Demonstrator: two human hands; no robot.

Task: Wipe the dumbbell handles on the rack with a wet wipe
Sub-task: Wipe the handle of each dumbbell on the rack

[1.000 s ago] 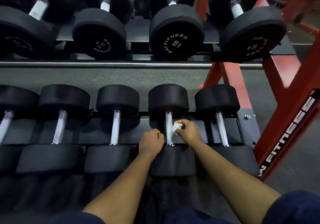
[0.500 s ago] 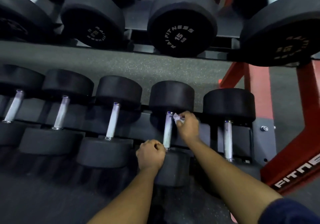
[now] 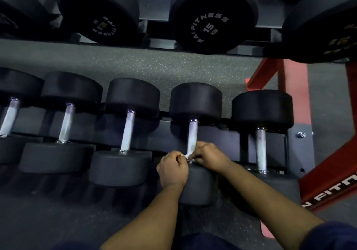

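The left hand (image 3: 172, 169) and right hand (image 3: 209, 156) — fingers curled — pinch the wet wipe (image 3: 188, 154) between them at the near end of a dumbbell handle (image 3: 192, 134).

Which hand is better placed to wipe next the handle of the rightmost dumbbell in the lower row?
The right hand, probably: it lies nearer the rightmost handle, and it pinches the wet wipe. The left hand, also on the wipe, would have to cross the current handle.

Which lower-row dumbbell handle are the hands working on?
The second handle from the right: left hand and right hand pinch the wipe at its near end; the other four are untouched.
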